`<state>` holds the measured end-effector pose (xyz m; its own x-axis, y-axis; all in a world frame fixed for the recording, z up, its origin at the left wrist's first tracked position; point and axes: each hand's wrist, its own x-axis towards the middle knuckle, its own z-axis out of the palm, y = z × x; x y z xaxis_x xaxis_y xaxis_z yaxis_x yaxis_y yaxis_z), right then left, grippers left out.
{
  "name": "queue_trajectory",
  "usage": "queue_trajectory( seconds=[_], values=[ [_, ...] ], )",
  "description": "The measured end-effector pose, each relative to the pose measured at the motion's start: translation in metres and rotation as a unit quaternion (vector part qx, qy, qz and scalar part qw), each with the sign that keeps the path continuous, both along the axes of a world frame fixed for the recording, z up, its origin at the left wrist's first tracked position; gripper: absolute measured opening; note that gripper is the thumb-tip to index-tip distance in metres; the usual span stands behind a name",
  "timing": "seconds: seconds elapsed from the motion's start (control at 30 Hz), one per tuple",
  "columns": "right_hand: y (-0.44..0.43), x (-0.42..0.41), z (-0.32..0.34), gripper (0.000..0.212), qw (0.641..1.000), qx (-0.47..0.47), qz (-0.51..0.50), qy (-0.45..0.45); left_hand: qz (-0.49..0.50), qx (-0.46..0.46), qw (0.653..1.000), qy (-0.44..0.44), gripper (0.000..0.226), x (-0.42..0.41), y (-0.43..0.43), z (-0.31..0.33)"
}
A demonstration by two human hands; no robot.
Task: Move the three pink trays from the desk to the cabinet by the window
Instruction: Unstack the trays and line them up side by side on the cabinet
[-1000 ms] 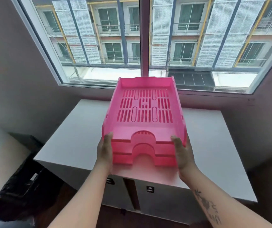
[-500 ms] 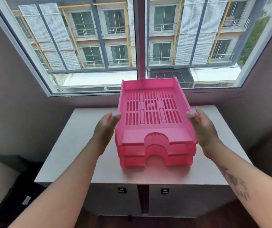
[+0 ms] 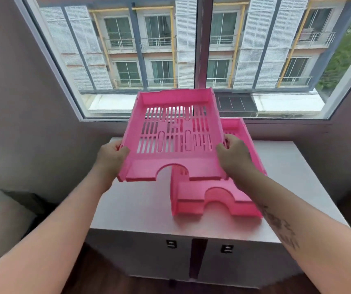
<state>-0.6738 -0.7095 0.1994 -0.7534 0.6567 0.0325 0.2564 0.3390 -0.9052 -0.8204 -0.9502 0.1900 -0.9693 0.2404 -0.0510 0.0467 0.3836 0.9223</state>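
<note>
Head view: both hands (image 3: pixel 112 154) gripping raised tray (image 3: pixel 170 162)

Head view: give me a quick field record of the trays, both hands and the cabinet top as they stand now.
lifted item: pink slotted plastic tray, held in the air and tilted
left hand: grips the tray's left edge
right hand: grips the tray's right edge
resting items: stack of pink plastic trays on the right part of the cabinet top
surface: white cabinet top under the window
</note>
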Motion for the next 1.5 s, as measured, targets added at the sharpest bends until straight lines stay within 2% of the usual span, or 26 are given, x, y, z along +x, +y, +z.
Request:
queue_trajectory(
  seconds=[0.17, 0.3, 0.33, 0.4, 0.47, 0.6, 0.73, 0.93, 1.07, 1.13, 1.17, 1.27, 1.37, 1.5],
  values=[
    [-0.061, -0.046, -0.008, 0.015, 0.996, -0.051, 0.067, -0.017, 0.054, 0.006, 0.999, 0.003, 0.03, -0.022, -0.074, 0.006],
    [-0.1, -0.065, -0.023, 0.009, 0.995, -0.066, 0.061, -0.05, 0.073, -0.013, 0.997, -0.021, 0.036, -0.039, -0.117, -0.012],
    [-0.109, -0.067, -0.028, 0.013, 0.994, -0.067, 0.056, -0.064, 0.077, -0.016, 0.996, -0.035, 0.037, -0.042, -0.124, -0.021],
    [-0.124, -0.069, -0.042, 0.038, 0.992, -0.082, 0.048, -0.087, 0.086, -0.012, 0.994, -0.06, 0.038, -0.045, -0.135, -0.042],
    [-0.136, -0.07, -0.054, 0.051, 0.99, -0.088, 0.036, -0.107, 0.087, -0.001, 0.993, -0.079, 0.038, -0.043, -0.141, -0.064],
    [-0.148, -0.079, -0.068, 0.054, 0.988, -0.077, 0.018, -0.134, 0.09, 0.012, 0.99, -0.112, 0.036, -0.038, -0.15, -0.095],
    [-0.159, -0.083, -0.086, 0.054, 0.977, -0.052, 0.027, -0.204, 0.096, 0.011, 0.987, -0.129, 0.038, -0.037, -0.161, -0.11],
    [-0.163, -0.083, -0.113, 0.058, 0.966, -0.065, 0.03, -0.247, 0.071, -0.042, 0.989, -0.126, 0.034, -0.026, -0.165, -0.127],
    [-0.163, -0.09, -0.097, 0.066, 0.97, -0.021, 0.077, -0.228, 0.084, -0.106, 0.987, -0.092, 0.031, -0.027, -0.154, -0.116],
    [-0.165, -0.098, -0.078, 0.063, 0.975, 0.028, 0.126, -0.18, 0.101, -0.139, 0.984, -0.054, 0.058, -0.03, -0.142, -0.098],
    [-0.165, -0.101, -0.066, 0.061, 0.974, 0.057, 0.151, -0.158, 0.112, -0.146, 0.982, -0.028, 0.064, -0.031, -0.132, -0.084],
    [-0.151, -0.111, -0.032, 0.055, 0.967, 0.134, 0.193, -0.103, 0.101, -0.145, 0.983, 0.055, 0.055, -0.039, -0.095, -0.042],
    [-0.111, -0.109, -0.006, 0.051, 0.964, 0.187, 0.174, -0.08, 0.049, -0.142, 0.984, 0.092, 0.047, -0.034, -0.05, -0.014],
    [-0.031, -0.084, 0.001, 0.044, 0.946, 0.277, 0.108, -0.126, -0.019, -0.152, 0.983, 0.1, 0.052, -0.014, 0.01, -0.006]
  ],
)
